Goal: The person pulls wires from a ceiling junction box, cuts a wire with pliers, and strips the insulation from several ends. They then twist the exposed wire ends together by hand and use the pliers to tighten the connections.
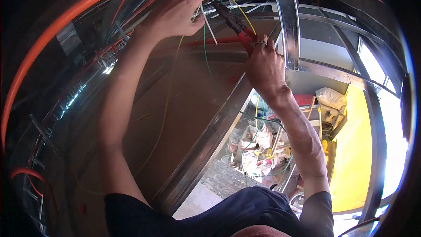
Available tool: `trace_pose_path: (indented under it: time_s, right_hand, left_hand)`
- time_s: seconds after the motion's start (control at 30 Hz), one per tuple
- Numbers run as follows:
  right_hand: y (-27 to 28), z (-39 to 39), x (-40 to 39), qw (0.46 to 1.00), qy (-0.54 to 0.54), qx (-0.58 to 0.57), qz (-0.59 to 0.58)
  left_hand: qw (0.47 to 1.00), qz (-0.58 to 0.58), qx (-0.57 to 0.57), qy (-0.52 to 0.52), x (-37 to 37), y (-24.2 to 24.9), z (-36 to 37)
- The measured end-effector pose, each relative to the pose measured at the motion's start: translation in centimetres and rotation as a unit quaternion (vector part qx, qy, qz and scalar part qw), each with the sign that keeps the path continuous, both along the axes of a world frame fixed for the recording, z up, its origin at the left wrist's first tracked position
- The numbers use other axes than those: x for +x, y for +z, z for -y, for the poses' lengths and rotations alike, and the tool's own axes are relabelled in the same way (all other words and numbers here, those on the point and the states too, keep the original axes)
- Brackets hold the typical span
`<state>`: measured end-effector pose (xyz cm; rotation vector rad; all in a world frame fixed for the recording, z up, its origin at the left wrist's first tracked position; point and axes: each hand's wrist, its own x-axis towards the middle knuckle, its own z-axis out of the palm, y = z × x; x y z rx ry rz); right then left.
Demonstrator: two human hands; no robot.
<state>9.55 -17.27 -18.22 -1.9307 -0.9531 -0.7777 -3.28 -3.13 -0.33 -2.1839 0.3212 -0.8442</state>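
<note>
Both arms are raised toward the ceiling. My right hand (268, 68) is wrapped round the red handles of a pair of pliers (231, 19), whose dark jaws point up and left. Those jaws end close to the fingertips of my left hand (182, 11), which is closed on a bunch of thin electrical wires. A yellow wire (240, 8), a green wire (205, 49) and a short white strand (210, 30) come out around that hand. The wires' upper ends and exactly what the jaws touch are hidden or too small to tell.
A thick orange conduit (48, 39) curves along the left. A metal stud (289, 22) hangs just right of the pliers, and a metal beam (206, 149) runs diagonally below. Down on the floor are cluttered bags (263, 134) and a ladder-like frame (280, 138), beside a yellow panel (354, 149).
</note>
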Motion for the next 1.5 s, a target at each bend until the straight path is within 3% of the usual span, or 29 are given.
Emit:
trace_pose_path:
  time_s: [0.13, 0.2, 0.3, 0.4, 0.53, 0.63, 0.7, 0.73, 0.8, 0.83, 0.87, 0.9, 0.93, 1.0, 1.03, 1.07, 1.17, 1.2, 1.27, 1.33, 1.43, 1.5]
  right_hand:
    - [-0.2, -0.1, 0.7, 1.0, 0.001, 0.003, 0.024]
    - [-0.4, -0.4, 1.1, 0.998, 0.045, 0.052, -0.016]
    - [-0.1, 0.1, 1.3, 0.995, 0.08, 0.059, -0.003]
    - [0.3, 0.7, 1.5, 0.99, 0.128, 0.049, -0.038]
    - [1.0, 1.7, 1.5, 0.98, 0.173, -0.01, -0.1]
    - [1.7, 2.7, 1.5, 0.962, 0.24, 0.001, -0.126]
    - [2.1, 3.1, 1.4, 0.964, 0.236, -0.023, -0.12]
    - [1.4, 2.4, 2.6, 0.964, 0.237, -0.023, -0.12]
    - [-0.9, 0.4, 5.8, 0.91, 0.406, -0.01, -0.087]
    - [-0.2, 0.8, 5.4, 0.909, 0.407, -0.01, -0.085]
    - [0.6, 1.6, 4.7, 0.801, 0.526, 0.004, -0.285]
    - [1.2, 2.2, 4.1, 0.64, 0.61, 0.016, -0.467]
    - [1.3, 2.3, 3.9, 0.639, 0.611, 0.017, -0.466]
    - [1.2, 2.1, 3.9, 0.454, 0.703, 0.036, -0.546]
    - [0.8, 1.6, 4.3, 0.39, 0.729, 0.031, -0.562]
    - [0.3, 1.1, 4.2, 0.388, 0.728, 0.031, -0.564]
    - [-0.3, -0.2, 3.4, 0.067, 0.807, 0.054, -0.584]
    - [-0.2, -0.4, 2.8, 0.066, 0.807, 0.05, -0.585]
    - [-0.1, -0.6, 1.5, -0.086, 0.814, 0.077, -0.569]
    - [0.0, -0.6, 1.4, -0.061, 0.822, 0.073, -0.561]
    - [-0.5, -0.4, 2.0, 0.018, 0.802, 0.073, -0.593]
    - [-0.7, -0.3, 2.4, 0.044, 0.807, 0.071, -0.585]
  left_hand:
    - [0.994, -0.062, -0.063, -0.067, 0.0, 1.7, -0.7]
    - [0.997, -0.017, -0.007, -0.076, 1.0, 1.4, -0.3]
    - [0.996, -0.045, -0.036, 0.062, 0.7, 2.1, 0.3]
    - [0.996, -0.064, 0.028, 0.059, 1.4, 3.0, 0.0]
    - [0.997, -0.048, -0.016, 0.05, 1.5, 2.7, -0.1]
    - [0.998, -0.047, 0.028, 0.02, 2.0, 3.0, 0.0]
    - [0.986, -0.065, -0.131, 0.076, 2.2, 3.2, 0.8]
    - [0.986, -0.065, -0.131, 0.078, 2.3, 3.2, 1.1]
    - [0.95, -0.058, -0.279, 0.129, 2.5, 3.3, 1.5]
    - [0.95, -0.056, -0.278, 0.129, 2.8, 3.3, 0.3]
    - [0.976, -0.05, -0.192, 0.089, 3.4, 3.2, -1.5]
    - [0.992, -0.044, -0.105, 0.048, 3.7, 3.0, -2.1]
    - [0.993, -0.044, -0.104, 0.048, 3.9, 2.9, -2.7]
    - [0.999, 0.034, 0.023, -0.023, 4.2, 2.5, -3.7]
    - [0.999, 0.035, 0.023, -0.022, 4.3, 2.7, -4.0]
    - [0.998, 0.029, 0.02, -0.053, 4.6, 2.7, -4.3]
    - [0.997, 0.018, -0.027, -0.072, 4.7, 2.5, -4.5]
    - [0.996, 0.012, -0.071, -0.06, 4.7, 2.3, -4.6]
    - [0.996, 0.021, -0.065, -0.061, 4.8, 2.1, -4.7]
    - [0.996, 0.032, -0.057, -0.062, 4.5, 2.2, -4.6]
    - [0.991, 0.001, -0.12, -0.051, 4.3, 1.7, -3.7]
    - [0.994, 0.029, -0.085, -0.057, 4.3, 0.9, -2.4]
